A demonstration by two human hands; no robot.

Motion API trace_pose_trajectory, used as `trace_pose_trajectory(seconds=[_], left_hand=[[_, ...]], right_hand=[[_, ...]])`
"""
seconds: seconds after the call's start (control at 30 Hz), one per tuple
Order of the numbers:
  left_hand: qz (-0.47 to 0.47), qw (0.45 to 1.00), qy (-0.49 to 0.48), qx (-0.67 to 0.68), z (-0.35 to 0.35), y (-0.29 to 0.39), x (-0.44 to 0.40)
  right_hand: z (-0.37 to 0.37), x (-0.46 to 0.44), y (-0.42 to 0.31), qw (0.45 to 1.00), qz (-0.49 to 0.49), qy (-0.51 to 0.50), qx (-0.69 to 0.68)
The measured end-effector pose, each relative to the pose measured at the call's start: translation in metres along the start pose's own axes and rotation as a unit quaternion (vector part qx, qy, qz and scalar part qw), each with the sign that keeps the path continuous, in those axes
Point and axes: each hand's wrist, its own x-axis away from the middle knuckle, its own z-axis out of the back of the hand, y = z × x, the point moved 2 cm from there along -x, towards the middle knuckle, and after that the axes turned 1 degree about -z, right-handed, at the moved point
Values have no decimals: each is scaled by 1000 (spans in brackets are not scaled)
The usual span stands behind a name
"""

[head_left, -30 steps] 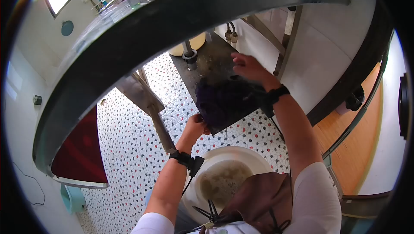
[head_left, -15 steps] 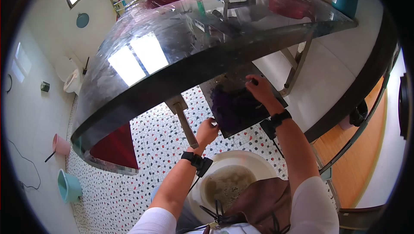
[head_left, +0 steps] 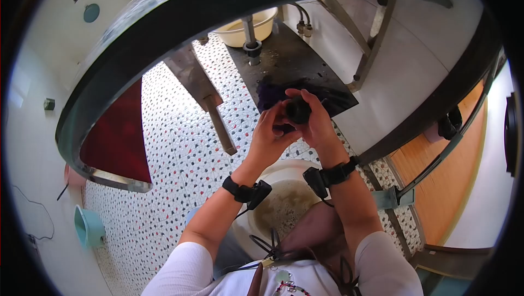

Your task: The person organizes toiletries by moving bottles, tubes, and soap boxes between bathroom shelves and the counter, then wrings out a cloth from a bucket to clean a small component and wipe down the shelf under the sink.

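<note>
A small black round object (head_left: 298,110), perhaps a cap or fitting, is between my two hands under the counter; its exact kind I cannot make out. My right hand (head_left: 318,123) has its fingers wrapped round it from the right. My left hand (head_left: 271,134) grips it from the left, fingers curled. Just beyond them, a dark purple cloth (head_left: 267,93) lies bunched on a black slab (head_left: 284,56). Below my wrists stands a whitish tub (head_left: 267,178) holding murky, foamy water (head_left: 284,203).
Overhead curves the dark counter edge (head_left: 180,15). A metal pipe (head_left: 250,37) comes down onto the slab, beside a cream basin (head_left: 232,35). A metal bracket (head_left: 218,124) hangs at left, and a metal support leg (head_left: 374,45) stands at right. A teal bucket (head_left: 87,228) is on the speckled floor.
Both hands have left the cloth and slab edge and come together round the black object. The view has tilted lower, showing the pipe and cream basin beneath the counter.
</note>
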Motion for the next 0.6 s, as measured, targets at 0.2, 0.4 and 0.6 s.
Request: trace_pose_trajectory(seconds=[0.2, 0.4, 0.6], left_hand=[[-10, 997, 45, -56, 0, -5, -3], [13, 997, 62, 49, 8, 1, -6], [29, 998, 16, -48, 9, 13, -5]], right_hand=[[2, -1, 20, 999, -17, 42, 29], [17, 5, 12, 993, 4, 70, 99], [8, 16, -20, 880, 228, 61, 412]])
